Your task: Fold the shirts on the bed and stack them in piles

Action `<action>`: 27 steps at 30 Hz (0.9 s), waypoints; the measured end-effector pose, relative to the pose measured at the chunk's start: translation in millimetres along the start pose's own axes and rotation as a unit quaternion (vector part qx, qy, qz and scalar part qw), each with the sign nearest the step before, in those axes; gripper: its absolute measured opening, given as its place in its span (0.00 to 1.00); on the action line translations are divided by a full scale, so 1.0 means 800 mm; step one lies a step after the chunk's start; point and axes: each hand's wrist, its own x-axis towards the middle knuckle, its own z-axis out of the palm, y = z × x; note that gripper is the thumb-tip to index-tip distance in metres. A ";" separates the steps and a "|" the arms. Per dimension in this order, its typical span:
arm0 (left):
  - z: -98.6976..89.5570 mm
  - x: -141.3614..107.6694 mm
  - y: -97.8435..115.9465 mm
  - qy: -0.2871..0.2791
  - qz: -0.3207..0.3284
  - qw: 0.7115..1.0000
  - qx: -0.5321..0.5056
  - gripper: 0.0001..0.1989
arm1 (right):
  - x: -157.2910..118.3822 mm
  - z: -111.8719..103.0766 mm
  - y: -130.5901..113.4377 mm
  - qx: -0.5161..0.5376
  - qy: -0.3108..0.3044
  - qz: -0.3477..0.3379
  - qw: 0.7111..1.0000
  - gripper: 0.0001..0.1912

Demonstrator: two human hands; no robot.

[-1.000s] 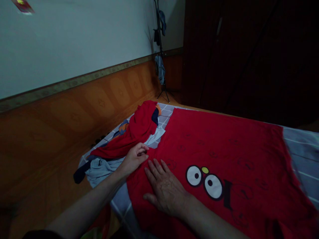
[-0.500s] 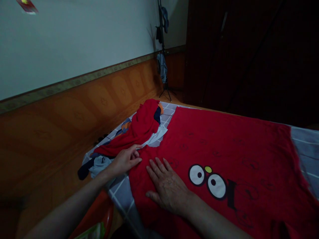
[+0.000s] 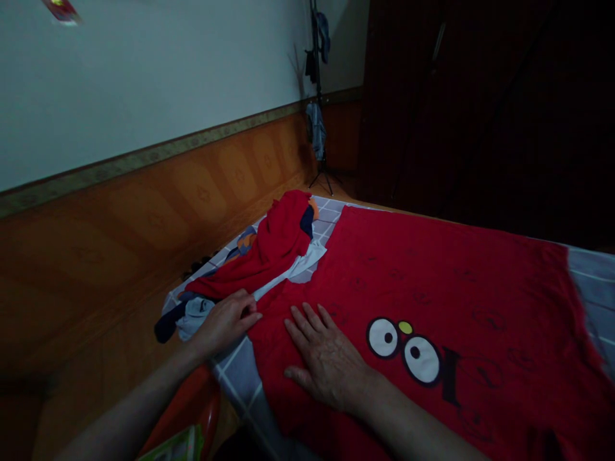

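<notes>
In the head view, a red shirt point(image 3: 408, 256) lies spread out on a bed cover point(image 3: 235, 371) that is grey with white check lines. The shirt fills most of the right half of the view, and its near part runs past the bottom edge. It looks mostly flat, with small ripples near the hands and a darker fold at the lower right. Its print shows two big round eyes point(image 3: 421, 365), white with thick black outlines and black pupils. A small yellow oval point(image 3: 405, 328) sits between them, and a short, thick black bar point(image 3: 450, 378) stands beside the right-hand one. Faint dark line drawings are scattered over the red cloth around them.

The two hands are apart from each other. The right hand point(image 3: 327, 358) rests palm down on the shirt, left of the eyes, its fingers extended and thumb out to the side. The left hand point(image 3: 230, 323) is at the shirt's left edge with fingers curled and thumb stretched towards the cloth; whether it pinches the edge, I cannot tell.

Beyond the left hand lies a heap of clothes point(image 3: 278, 240), red on top, with pale, navy and orange pieces showing.
</notes>
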 end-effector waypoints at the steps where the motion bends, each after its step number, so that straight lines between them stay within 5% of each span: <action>1: 0.002 -0.002 -0.001 0.003 -0.005 1.000 -0.007 0.10 | 0.000 0.000 0.000 0.000 0.000 0.000 1.000 0.38; 10: 0.007 0.000 0.001 0.010 0.003 1.000 -0.022 0.16 | 0.000 -0.001 -0.001 -0.005 0.003 -0.004 1.000 0.38; 16: 0.014 0.006 0.009 0.027 0.030 0.999 -0.019 0.05 | -0.001 -0.003 -0.002 -0.006 0.003 -0.002 1.000 0.38; 27: 0.020 0.017 0.009 0.088 0.016 0.996 -0.030 0.04 | -0.001 0.000 -0.001 -0.005 0.014 -0.006 1.000 0.37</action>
